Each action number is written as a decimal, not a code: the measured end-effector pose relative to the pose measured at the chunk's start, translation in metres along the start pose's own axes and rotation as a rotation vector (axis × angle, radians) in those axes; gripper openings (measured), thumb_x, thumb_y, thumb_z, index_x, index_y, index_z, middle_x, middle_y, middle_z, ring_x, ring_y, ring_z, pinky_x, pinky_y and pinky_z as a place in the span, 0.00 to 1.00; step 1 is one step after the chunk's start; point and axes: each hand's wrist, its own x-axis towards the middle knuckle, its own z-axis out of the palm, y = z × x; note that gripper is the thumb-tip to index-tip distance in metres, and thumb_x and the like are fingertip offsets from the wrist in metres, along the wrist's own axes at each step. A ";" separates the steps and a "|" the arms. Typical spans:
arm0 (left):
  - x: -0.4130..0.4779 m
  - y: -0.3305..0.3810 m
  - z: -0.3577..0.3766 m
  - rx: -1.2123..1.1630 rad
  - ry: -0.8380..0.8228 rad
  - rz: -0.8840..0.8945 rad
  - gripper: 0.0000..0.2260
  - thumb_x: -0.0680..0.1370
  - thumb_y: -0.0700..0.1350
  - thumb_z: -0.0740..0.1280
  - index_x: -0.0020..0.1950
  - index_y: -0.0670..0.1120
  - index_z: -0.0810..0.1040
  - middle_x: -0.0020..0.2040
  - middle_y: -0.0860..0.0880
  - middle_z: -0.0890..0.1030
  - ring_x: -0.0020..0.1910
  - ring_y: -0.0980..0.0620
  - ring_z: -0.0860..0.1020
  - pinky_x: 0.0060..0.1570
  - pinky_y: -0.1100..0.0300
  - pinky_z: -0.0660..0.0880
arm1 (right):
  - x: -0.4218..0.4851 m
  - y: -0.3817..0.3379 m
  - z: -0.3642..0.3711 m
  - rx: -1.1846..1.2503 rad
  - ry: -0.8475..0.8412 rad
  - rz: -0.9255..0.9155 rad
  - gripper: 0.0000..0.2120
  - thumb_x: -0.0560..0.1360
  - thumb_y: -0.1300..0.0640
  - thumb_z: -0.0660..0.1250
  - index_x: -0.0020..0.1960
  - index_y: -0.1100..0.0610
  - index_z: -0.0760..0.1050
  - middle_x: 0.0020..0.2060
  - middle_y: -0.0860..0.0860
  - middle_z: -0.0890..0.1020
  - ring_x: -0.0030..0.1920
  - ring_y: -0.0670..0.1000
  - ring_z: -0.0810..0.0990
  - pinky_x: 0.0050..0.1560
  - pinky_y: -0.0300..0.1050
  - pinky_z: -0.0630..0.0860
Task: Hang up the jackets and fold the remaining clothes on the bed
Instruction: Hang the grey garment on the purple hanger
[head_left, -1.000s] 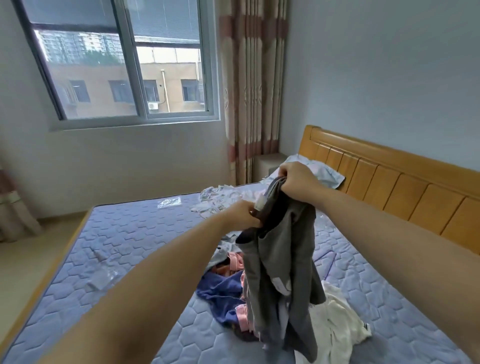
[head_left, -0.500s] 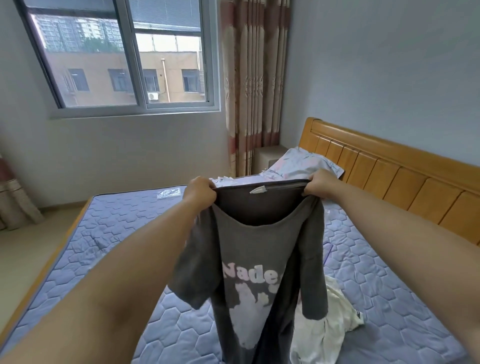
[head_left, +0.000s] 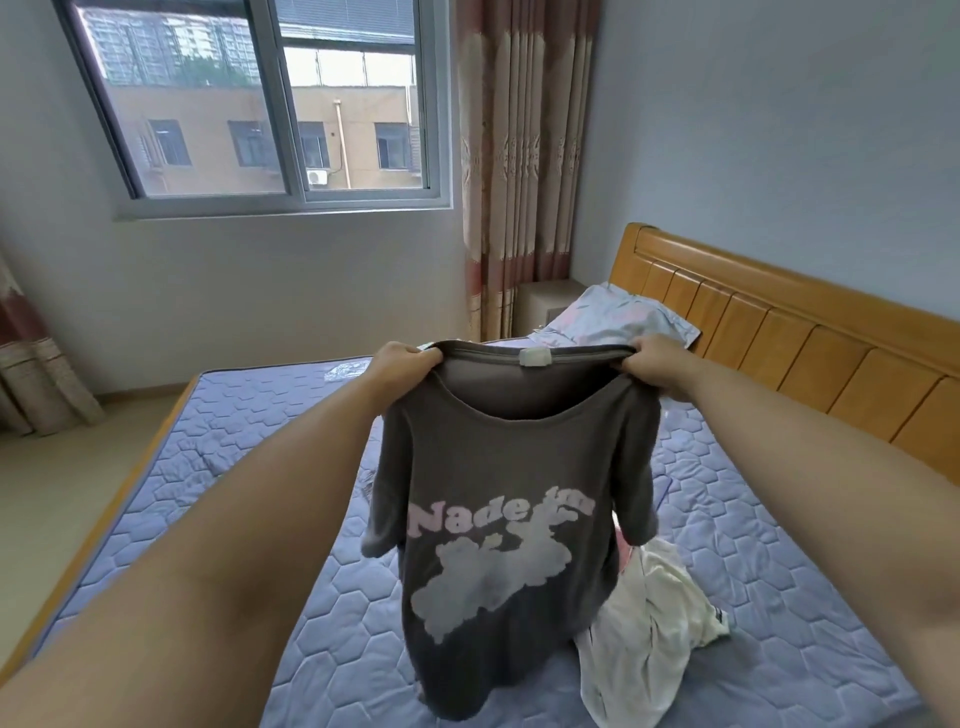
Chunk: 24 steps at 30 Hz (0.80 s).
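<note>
Quilted blue mattress (head_left: 249, 467) serves as the work surface. Nearest, the grey T-shirt (head_left: 509, 467) hangs print side toward the camera, hem low over the mattress (contact not confirmed), just beside a crumpled white garment (head_left: 649, 639). Judged light, soft and limp: it will sag wherever unsupported, so the shoulders are the proper hold. Further out, left hand (head_left: 402, 366) and right hand (head_left: 657, 364) each pinch a shoulder beside the collar, fingers curled on the cloth, neckline taut between them. The shirt hangs wholly below the grip. Beyond: pillow (head_left: 618, 317), wooden headboard (head_left: 779, 332), window (head_left: 270, 104).
</note>
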 end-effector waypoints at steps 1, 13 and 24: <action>-0.001 -0.002 -0.002 -0.024 -0.016 -0.003 0.15 0.76 0.54 0.67 0.37 0.44 0.79 0.34 0.47 0.75 0.35 0.50 0.74 0.34 0.60 0.68 | -0.001 -0.002 0.002 0.004 0.018 -0.025 0.07 0.78 0.54 0.64 0.50 0.58 0.76 0.42 0.52 0.77 0.41 0.49 0.74 0.41 0.41 0.71; -0.013 -0.043 -0.038 0.712 -0.326 0.012 0.09 0.69 0.42 0.76 0.47 0.44 0.80 0.46 0.46 0.79 0.45 0.48 0.76 0.46 0.57 0.73 | -0.024 0.020 0.014 -0.325 -0.477 0.086 0.06 0.69 0.67 0.73 0.45 0.60 0.80 0.48 0.56 0.82 0.49 0.54 0.80 0.47 0.43 0.79; -0.071 -0.057 -0.014 0.117 0.268 -0.043 0.14 0.80 0.49 0.61 0.47 0.40 0.80 0.51 0.39 0.81 0.52 0.40 0.77 0.45 0.56 0.69 | -0.052 0.039 0.038 0.155 0.309 -0.072 0.21 0.81 0.51 0.59 0.59 0.68 0.77 0.57 0.64 0.79 0.59 0.62 0.74 0.53 0.45 0.65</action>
